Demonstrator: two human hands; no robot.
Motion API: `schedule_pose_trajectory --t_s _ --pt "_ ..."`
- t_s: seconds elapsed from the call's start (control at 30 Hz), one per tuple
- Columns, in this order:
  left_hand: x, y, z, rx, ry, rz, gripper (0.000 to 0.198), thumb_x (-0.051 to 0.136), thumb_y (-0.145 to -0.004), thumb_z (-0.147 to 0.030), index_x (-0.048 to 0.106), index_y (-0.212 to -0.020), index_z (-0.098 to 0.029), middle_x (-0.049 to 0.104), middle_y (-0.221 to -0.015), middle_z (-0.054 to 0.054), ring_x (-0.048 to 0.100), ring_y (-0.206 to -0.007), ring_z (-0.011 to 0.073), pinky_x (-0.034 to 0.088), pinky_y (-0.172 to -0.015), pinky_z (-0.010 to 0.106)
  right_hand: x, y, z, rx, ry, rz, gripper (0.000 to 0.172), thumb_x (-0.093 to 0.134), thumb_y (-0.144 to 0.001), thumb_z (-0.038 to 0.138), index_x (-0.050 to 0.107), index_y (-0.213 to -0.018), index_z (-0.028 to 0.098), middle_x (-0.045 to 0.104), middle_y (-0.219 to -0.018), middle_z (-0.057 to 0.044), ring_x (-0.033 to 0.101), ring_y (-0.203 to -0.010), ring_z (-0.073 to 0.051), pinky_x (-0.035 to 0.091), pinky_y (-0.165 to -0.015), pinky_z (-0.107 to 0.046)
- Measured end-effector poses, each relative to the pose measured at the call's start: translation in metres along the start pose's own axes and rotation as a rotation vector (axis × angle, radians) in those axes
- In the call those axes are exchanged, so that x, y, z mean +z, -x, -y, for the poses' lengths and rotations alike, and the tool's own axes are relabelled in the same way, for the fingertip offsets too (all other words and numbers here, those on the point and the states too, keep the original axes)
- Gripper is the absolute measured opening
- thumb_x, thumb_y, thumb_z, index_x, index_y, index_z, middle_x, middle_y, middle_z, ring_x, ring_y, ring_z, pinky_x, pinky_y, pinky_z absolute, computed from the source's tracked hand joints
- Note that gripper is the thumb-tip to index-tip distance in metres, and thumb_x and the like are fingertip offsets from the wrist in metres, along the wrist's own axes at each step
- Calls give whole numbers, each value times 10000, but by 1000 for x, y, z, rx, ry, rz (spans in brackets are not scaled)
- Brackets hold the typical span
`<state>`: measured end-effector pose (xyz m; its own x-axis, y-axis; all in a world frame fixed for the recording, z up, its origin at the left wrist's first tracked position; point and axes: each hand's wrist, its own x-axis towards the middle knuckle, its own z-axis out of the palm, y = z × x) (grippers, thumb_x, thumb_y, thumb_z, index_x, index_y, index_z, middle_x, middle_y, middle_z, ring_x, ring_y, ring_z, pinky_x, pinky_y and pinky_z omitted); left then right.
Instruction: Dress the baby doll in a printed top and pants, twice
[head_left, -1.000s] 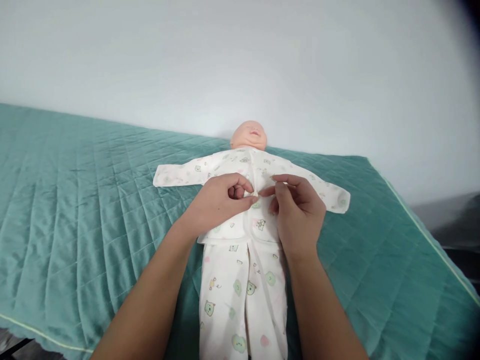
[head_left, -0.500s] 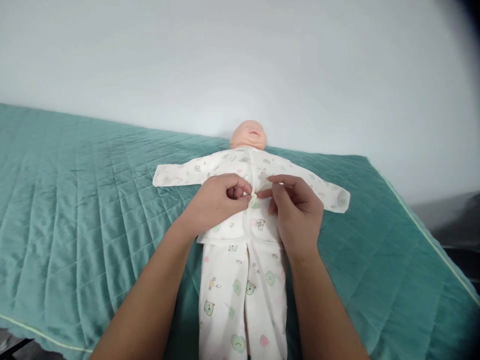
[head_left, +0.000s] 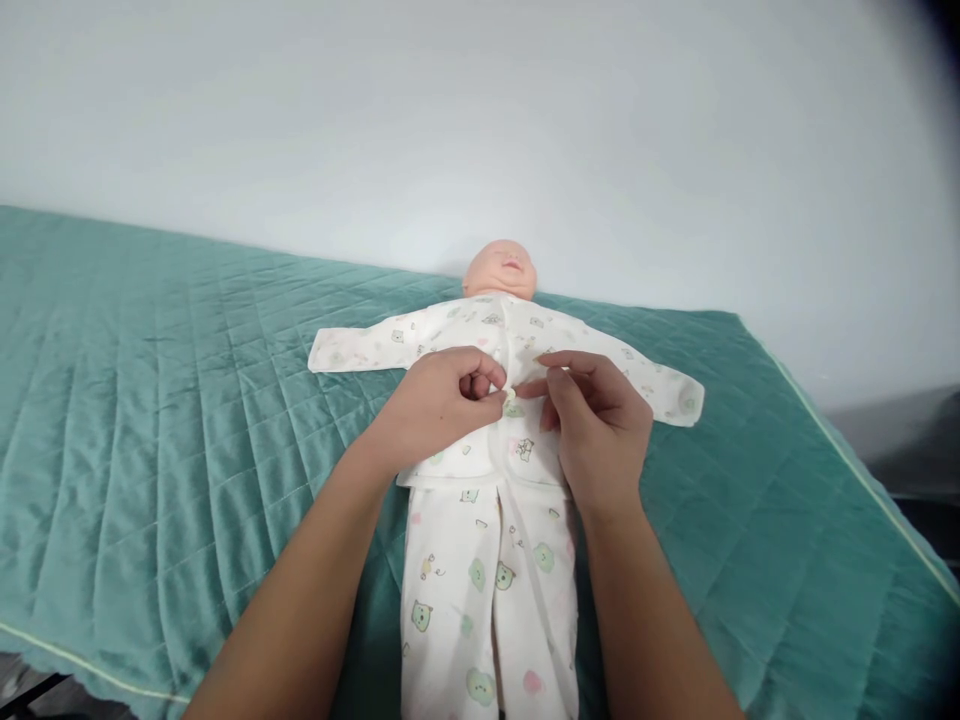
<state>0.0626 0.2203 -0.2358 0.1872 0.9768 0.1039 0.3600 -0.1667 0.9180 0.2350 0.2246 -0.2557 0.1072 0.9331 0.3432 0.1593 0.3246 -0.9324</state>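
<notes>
A baby doll [head_left: 501, 268] lies on its back in a white printed jacket [head_left: 544, 470] and matching trousers [head_left: 450, 590]. At the middle of the jacket front, my left hand [head_left: 450, 405] pinches the jacket's edge between thumb and forefinger. Beside those fingertips is a small pale button [head_left: 510, 396]. My right hand [head_left: 600, 420] is on the other side of the front opening, one fingertip at the button and its other fingers bent but apart. Exactly how the button sits in the cloth is hidden by my fingers.
A green quilted cover [head_left: 187, 420] lies beneath the doll, with a pale piped edge [head_left: 855, 460] at right. A plain white wall [head_left: 450, 120] rises directly behind the doll's head. The doll's sleeves [head_left: 352, 350] stretch out to both sides.
The whole view has shifted very slightly, so everything sits a little further right. Both hands keep almost the same pose at the button.
</notes>
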Motion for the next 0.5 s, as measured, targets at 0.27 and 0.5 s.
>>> schedule_pose_trajectory --t_s 0.27,0.5 --pt "-2 -1 -2 -26 18 28 19 606 -770 -179 595 -758 -189 476 -705 -52 419 -657 90 337 -592 245 1 -1 1 26 14 5 144 587 -925 258 717 -961 210 721 -715 10 493 -471 -83 408 -489 -241" --pt "-3 -1 3 -11 76 13 79 648 -793 -186 592 -847 -198 518 -770 -43 467 -693 95 382 -636 242 0 -1 -1 -5 23 -26 138 592 -925 252 713 -973 207 691 -739 18 519 -511 -88 425 -516 -242"
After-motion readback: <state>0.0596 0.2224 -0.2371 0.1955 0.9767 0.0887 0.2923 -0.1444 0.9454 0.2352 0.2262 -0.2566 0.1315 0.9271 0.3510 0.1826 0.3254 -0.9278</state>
